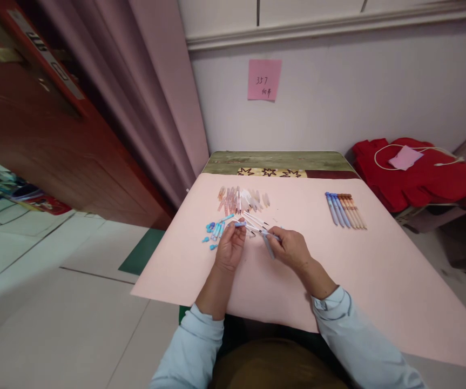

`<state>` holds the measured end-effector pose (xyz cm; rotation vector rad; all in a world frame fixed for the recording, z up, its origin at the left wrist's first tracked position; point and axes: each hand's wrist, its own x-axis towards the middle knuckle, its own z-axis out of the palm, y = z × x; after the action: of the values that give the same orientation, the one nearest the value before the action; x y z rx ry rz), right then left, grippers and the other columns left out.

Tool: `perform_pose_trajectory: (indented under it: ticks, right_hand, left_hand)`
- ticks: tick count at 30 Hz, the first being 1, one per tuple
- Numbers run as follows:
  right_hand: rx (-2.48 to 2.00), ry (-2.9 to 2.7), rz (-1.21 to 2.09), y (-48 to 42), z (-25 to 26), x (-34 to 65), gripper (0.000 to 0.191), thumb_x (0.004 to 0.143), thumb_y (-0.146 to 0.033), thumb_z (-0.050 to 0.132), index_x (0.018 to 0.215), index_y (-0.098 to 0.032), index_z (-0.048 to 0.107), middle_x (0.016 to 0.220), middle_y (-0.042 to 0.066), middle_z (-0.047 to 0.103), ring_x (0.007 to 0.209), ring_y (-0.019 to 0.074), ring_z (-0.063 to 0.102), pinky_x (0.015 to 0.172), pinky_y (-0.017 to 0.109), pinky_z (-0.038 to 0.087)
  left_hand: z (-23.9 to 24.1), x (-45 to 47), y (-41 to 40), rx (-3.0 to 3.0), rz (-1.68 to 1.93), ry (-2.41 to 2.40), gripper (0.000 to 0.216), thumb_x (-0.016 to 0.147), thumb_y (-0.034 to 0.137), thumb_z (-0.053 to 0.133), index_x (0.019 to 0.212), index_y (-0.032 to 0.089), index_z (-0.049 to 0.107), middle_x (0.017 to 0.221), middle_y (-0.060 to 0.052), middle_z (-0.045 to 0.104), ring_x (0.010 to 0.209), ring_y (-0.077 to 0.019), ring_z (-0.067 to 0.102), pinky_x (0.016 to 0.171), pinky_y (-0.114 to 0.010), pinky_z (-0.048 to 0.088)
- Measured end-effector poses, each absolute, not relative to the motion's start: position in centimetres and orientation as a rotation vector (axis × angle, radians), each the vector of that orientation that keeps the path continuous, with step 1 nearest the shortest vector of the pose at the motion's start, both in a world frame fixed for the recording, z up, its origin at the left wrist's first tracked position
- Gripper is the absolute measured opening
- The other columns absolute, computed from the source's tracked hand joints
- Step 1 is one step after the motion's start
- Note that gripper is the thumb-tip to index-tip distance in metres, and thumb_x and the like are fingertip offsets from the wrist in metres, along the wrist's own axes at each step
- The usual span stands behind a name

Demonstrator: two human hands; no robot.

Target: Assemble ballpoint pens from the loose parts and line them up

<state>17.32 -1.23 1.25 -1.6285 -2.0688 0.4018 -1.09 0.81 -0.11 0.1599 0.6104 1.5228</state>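
Observation:
My left hand (231, 247) is closed, its fingertips pinching a short blue pen part (240, 223). Facing it, my right hand (292, 247) is closed on a pale blue pen barrel (272, 235), and a thin white refill with a dark tip points from there toward my left hand. Several white refills (257, 219) lie on the pink table cover just beyond my fingers. To the left of my left hand are loose turquoise pen pieces (216, 231) and small blue caps (212, 247). Behind them is a pile of translucent, pinkish pen barrels (229, 200).
Blue and brown-tan pens (344, 210) lie in a row at the right. The pink cover (317, 281) spreads over the table. Red cloth (403, 183) with a white cable sits beyond the right edge. A wooden door (74, 135) and curtain (147, 81) stand left.

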Motion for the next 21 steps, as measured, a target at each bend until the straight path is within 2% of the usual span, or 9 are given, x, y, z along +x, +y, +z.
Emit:
perform_pose_trajectory:
  ticks: [5,14,21]
  right_hand:
    - [-1.593,-2.090,0.420,-1.21,1.05,17.27,0.023,0.090,-0.036,0.043,0.096,-0.025,0.063,0.063,-0.001,0.064,0.058,0.0160,0.055,0.057,0.024,0.029]
    - [-1.526,-2.105,0.417,-1.29,0.86,17.21,0.022,0.090,-0.035,0.043,0.091,-0.023,0.060,0.064,0.000,0.063,0.058,0.0158,0.055,0.057,0.024,0.030]
    - [-1.544,-2.053,0.407,-1.27,0.89,17.35,0.022,0.088,-0.034,0.043,0.089,-0.024,0.062,0.065,0.000,0.063,0.058,0.0155,0.055,0.057,0.024,0.031]
  left_hand:
    - [-0.41,-1.16,0.84,0.189,1.506,0.607,0.015,0.089,0.010,0.055,0.080,0.011,0.067,0.089,-0.008,0.073,0.082,-0.0111,0.069,0.078,-0.020,0.055]
    - [-0.26,-1.07,0.72,0.190,1.477,0.617,0.012,0.087,0.010,0.057,0.080,0.011,0.067,0.089,-0.008,0.073,0.079,-0.0105,0.069,0.077,-0.020,0.056]
    - [0.28,-1.16,0.72,0.126,1.536,0.601,0.016,0.091,0.011,0.052,0.083,0.011,0.066,0.086,-0.008,0.073,0.076,-0.0096,0.069,0.073,-0.019,0.056]
